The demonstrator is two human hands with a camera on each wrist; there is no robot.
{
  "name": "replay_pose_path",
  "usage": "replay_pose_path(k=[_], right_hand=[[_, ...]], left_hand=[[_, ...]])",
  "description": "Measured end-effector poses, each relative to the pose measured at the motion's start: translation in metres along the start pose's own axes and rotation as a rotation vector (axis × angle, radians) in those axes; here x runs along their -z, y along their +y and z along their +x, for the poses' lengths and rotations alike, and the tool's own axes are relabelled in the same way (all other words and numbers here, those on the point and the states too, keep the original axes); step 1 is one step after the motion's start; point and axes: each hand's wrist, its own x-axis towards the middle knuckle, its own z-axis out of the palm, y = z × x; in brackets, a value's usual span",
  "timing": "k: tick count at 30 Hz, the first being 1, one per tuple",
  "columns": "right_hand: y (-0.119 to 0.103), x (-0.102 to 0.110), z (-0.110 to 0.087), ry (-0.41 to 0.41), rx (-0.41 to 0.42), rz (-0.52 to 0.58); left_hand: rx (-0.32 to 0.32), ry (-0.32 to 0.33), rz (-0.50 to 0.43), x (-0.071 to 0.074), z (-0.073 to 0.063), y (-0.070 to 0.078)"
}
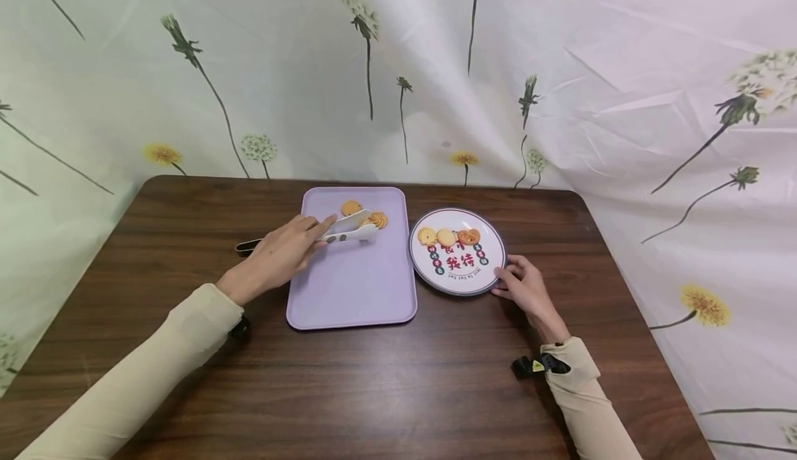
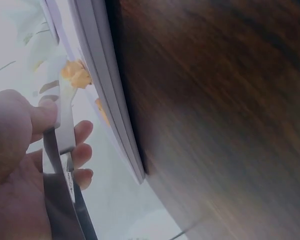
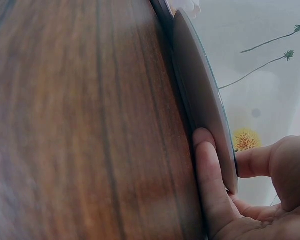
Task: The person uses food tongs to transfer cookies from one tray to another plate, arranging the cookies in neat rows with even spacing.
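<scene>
My left hand (image 1: 281, 254) grips a pair of tongs (image 1: 349, 236) with white tips and metal handles (image 2: 65, 205). The tips reach over the far part of a lilac tray (image 1: 351, 294), right at a swirled cookie (image 1: 378, 220). Just beyond them lies a round cookie (image 1: 351, 207). With thumb on top and fingers at the underside, my right hand (image 1: 526, 286) pinches the near right rim of a white plate (image 1: 426, 266). On that plate sit a scalloped cookie (image 1: 427, 236), a plain round cookie (image 1: 445, 238) and a pretzel-shaped cookie (image 1: 469, 237) in a row.
Tray and plate stand side by side on a dark wooden table (image 1: 373, 391), the plate's left rim close against the tray. Behind the table's far edge hangs a pale curtain (image 1: 299, 86) printed with dandelions.
</scene>
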Motion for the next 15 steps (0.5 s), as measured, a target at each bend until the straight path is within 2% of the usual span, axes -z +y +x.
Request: replay_pose_path(k=[10, 15], right_hand=[[-0.0003, -0.0006, 0.0007, -0.003, -0.005, -0.017], [0.0, -0.0007, 0.0006, 0.002, -0.008, -0.014]], left_hand=[[0.016, 0.02, -0.021, -0.0003, -0.0055, -0.0024], [0.008, 0.016, -0.04, -0.0029, -0.0036, -0.0033]])
